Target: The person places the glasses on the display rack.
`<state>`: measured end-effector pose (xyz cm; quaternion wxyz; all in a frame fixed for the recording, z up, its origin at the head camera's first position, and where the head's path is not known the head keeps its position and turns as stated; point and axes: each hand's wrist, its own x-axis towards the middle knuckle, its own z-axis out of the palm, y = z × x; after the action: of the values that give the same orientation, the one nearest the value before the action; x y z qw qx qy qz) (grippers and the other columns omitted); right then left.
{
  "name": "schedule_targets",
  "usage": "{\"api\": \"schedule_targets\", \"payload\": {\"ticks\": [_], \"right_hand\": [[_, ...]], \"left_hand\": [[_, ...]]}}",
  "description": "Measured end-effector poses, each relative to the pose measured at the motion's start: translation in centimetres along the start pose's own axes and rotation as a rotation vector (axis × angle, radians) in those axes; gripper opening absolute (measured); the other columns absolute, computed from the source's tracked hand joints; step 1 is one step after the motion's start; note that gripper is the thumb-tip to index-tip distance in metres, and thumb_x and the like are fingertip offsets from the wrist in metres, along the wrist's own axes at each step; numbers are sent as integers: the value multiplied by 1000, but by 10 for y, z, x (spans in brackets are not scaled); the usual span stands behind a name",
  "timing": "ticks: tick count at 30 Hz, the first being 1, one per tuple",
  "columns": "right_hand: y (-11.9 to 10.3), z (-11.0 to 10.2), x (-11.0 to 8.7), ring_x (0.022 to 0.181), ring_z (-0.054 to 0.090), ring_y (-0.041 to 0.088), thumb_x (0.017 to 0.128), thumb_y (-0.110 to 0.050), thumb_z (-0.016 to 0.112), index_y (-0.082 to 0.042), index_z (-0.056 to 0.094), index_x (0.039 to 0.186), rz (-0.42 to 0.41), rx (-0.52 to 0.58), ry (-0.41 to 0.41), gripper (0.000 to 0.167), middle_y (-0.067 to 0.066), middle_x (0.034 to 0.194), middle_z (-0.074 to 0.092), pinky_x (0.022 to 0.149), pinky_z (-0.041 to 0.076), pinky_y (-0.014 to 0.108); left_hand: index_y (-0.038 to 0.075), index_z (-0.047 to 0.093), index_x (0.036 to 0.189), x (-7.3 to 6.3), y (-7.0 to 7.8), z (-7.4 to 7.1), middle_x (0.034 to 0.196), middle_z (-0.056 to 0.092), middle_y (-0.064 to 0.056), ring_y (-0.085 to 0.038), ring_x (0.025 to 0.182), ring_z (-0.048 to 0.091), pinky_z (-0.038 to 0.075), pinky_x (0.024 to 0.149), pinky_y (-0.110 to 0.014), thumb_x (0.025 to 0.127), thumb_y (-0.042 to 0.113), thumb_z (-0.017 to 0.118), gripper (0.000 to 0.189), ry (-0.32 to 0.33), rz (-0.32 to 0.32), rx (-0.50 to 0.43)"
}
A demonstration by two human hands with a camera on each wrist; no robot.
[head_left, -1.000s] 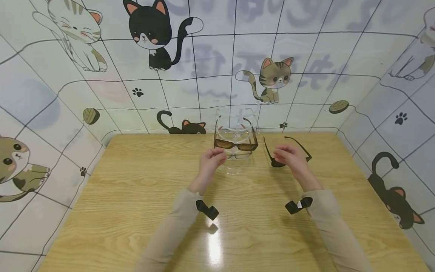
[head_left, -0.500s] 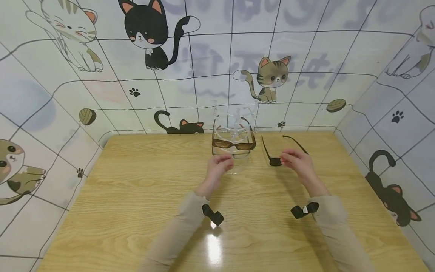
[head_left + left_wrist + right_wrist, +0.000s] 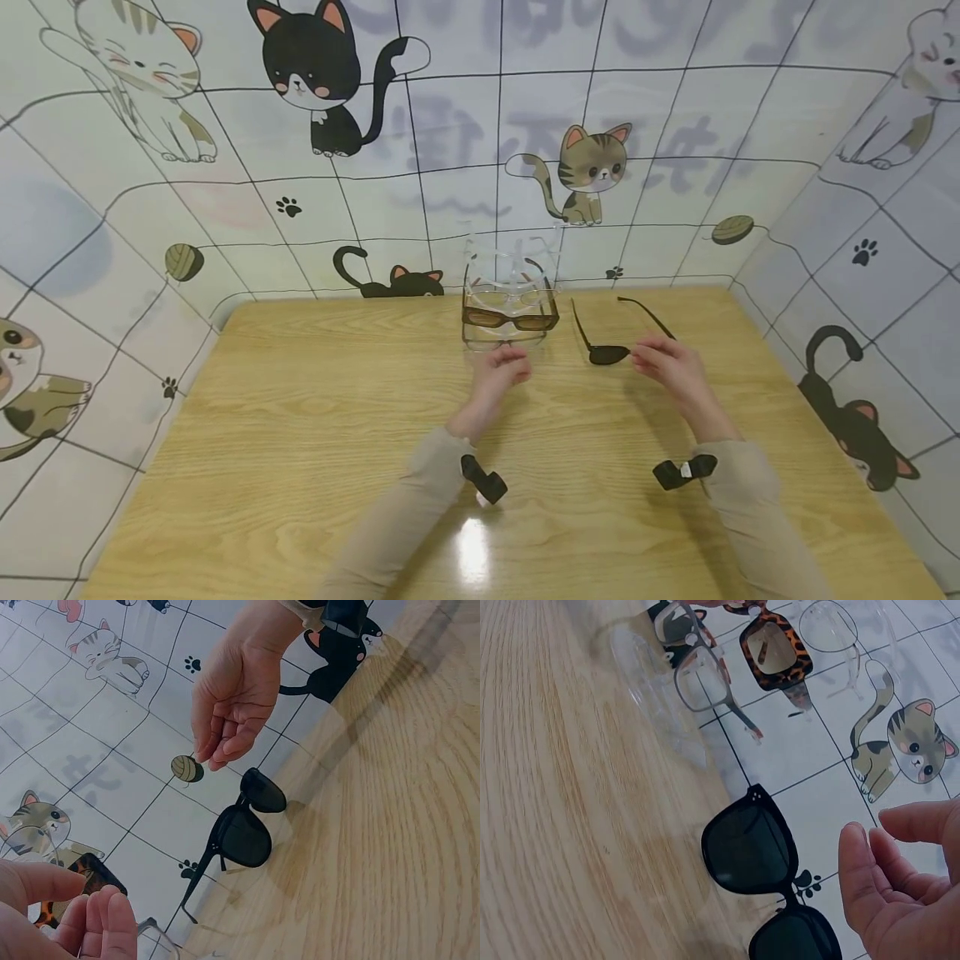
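Note:
On the wooden table, black sunglasses [image 3: 609, 356] rest with both temples unfolded toward the wall. Just above their right lens my right hand [image 3: 675, 371] hovers, fingers loosely bent and holding nothing; in the right wrist view a gap parts the thumb from the fingers. A clear display stand [image 3: 656, 697] carries several glasses: tortoiseshell sunglasses [image 3: 776, 652], grey-framed glasses [image 3: 705, 679] below, and thin round-framed glasses [image 3: 829, 626] above. My left hand [image 3: 497, 379] hangs in front of the stand's lower part, partly covering it, with nothing in its loosely bent fingers.
A wall sheet [image 3: 465, 192] printed with cats and grid lines rises behind the table [image 3: 315, 400] and along both sides. Small black cameras are strapped at the left wrist [image 3: 483, 479] and the right wrist [image 3: 684, 472]. Bright glare marks the table's front middle.
Both hands have drifted rightward and slightly toward the front in the head view, uncovering more of the black sunglasses. The glasses stay in place, while the whole view has shifted a little.

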<state>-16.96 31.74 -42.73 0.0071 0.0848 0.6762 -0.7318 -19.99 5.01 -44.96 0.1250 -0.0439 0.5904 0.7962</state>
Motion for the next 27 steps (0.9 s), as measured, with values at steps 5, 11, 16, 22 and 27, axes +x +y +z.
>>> {"api": "schedule_targets", "payload": {"ticks": [5, 11, 16, 22, 27], "right_hand": [[5, -13, -2, 80, 63, 6, 93, -10, 58, -4, 58, 104, -17, -15, 1, 12, -4, 87, 65, 74, 54, 18], [33, -44, 16, 83, 65, 10, 88, -19, 68, 1, 58, 113, 7, -27, 39, 34, -3, 91, 67, 76, 55, 23], [48, -66, 26, 84, 66, 13, 86, -19, 70, -1, 60, 111, 5, 19, 56, 32, 0, 92, 68, 75, 55, 24], [75, -90, 45, 81, 67, 11, 82, -21, 75, -7, 62, 108, 32, 57, 158, 33, 1, 92, 68, 72, 55, 22], [77, -96, 52, 80, 66, 11, 80, -23, 76, -6, 61, 107, 4, 44, 201, 36, 2, 91, 67, 70, 55, 20]], "left_hand": [[-13, 59, 107, -1, -7, 8, 91, 63, -9, -8, 68, 59, 54, 72, -23, 85, -5, 61, 24, -2, -24, 20], [-15, 57, 110, 1, -14, 17, 89, 62, -7, -9, 69, 60, 55, 77, -27, 84, -4, 61, 28, -23, -44, 22], [-13, 58, 112, 3, -19, 26, 86, 63, -5, -11, 72, 62, 54, 83, -33, 86, 0, 62, 29, -68, -62, 13], [-11, 60, 111, 10, -26, 34, 88, 66, -8, -14, 75, 64, 52, 87, -38, 87, 2, 63, 28, -83, -94, 3], [-9, 61, 112, 16, -33, 40, 90, 66, -9, -15, 78, 65, 54, 84, -33, 88, 3, 62, 26, -78, -139, -17]]}}
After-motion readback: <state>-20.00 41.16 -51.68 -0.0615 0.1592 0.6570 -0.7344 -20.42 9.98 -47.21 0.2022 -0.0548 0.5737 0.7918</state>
